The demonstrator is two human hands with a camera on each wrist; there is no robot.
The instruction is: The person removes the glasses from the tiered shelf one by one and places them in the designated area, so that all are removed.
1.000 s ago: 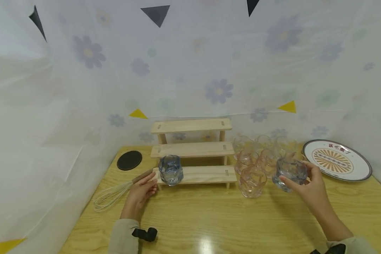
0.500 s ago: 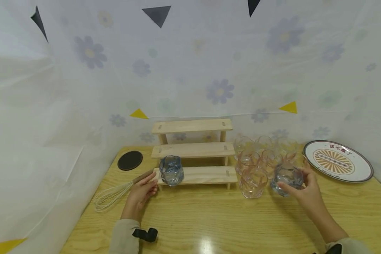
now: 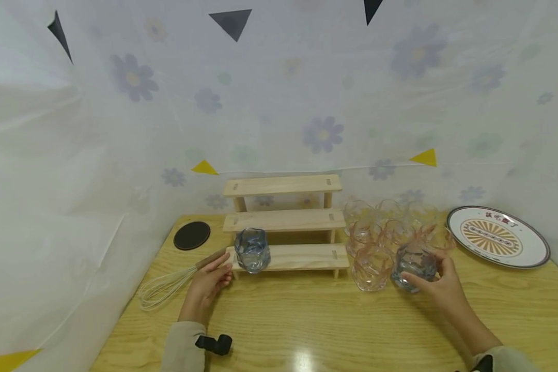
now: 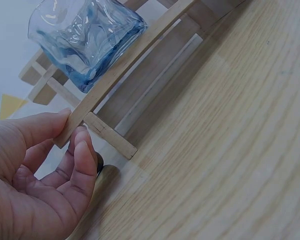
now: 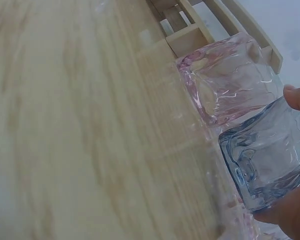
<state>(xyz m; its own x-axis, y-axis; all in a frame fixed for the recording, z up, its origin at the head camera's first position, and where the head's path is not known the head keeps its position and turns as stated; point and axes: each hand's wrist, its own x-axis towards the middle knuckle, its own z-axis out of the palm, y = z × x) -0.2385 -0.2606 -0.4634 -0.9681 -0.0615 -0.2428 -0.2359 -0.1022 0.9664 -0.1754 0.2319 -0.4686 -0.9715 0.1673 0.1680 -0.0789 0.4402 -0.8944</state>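
Observation:
A three-tier wooden shelf (image 3: 302,257) stands at the table's back middle. One blue glass (image 3: 252,250) rests on the left end of its lowest board. My left hand (image 3: 208,281) pinches that board's left end between thumb and fingers, plainly seen in the left wrist view. My right hand (image 3: 439,284) grips another blue glass (image 3: 415,266) by its sides, thumb nearest me. In the right wrist view this blue glass (image 5: 262,155) is beside a pink-tinted glass (image 5: 225,82); whether its base touches the table is hard to tell.
Several clear and pinkish glasses (image 3: 371,268) cluster right of the shelf, close to my right hand. A patterned plate (image 3: 535,248) lies behind on the right. On the left are a whisk (image 3: 165,285) and a black round disc (image 3: 192,235). A flowered curtain backs the table.
My right hand has moved left and slightly down toward the front pinkish glass, carrying the blue glass. The left hand and the glass on the shelf keep their places.

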